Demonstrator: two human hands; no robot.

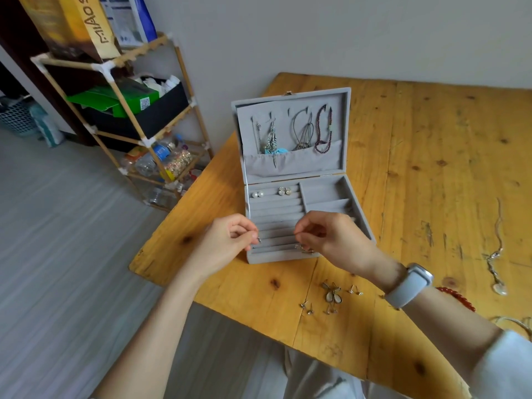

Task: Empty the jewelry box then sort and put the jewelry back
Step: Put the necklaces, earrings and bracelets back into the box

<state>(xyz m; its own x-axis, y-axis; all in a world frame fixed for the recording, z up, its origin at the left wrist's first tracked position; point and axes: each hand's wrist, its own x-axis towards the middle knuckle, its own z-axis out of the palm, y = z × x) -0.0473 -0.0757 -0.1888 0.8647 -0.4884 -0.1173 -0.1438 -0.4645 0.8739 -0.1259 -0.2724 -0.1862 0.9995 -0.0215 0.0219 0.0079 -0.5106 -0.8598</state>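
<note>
- left hand (230, 236) curled, pinching a small silver earring (258, 239) over the open grey velvet jewelry box (290, 180)
- right hand (331, 237) curled, pinching something too small to tell

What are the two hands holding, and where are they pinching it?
The left hand pinches a tiny silvery earring between its fingertips. What the right hand holds cannot be told.

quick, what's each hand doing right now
Left hand: pinching a small earring.
Right hand: fingers curled in a pinch; what it holds cannot be told.
</note>
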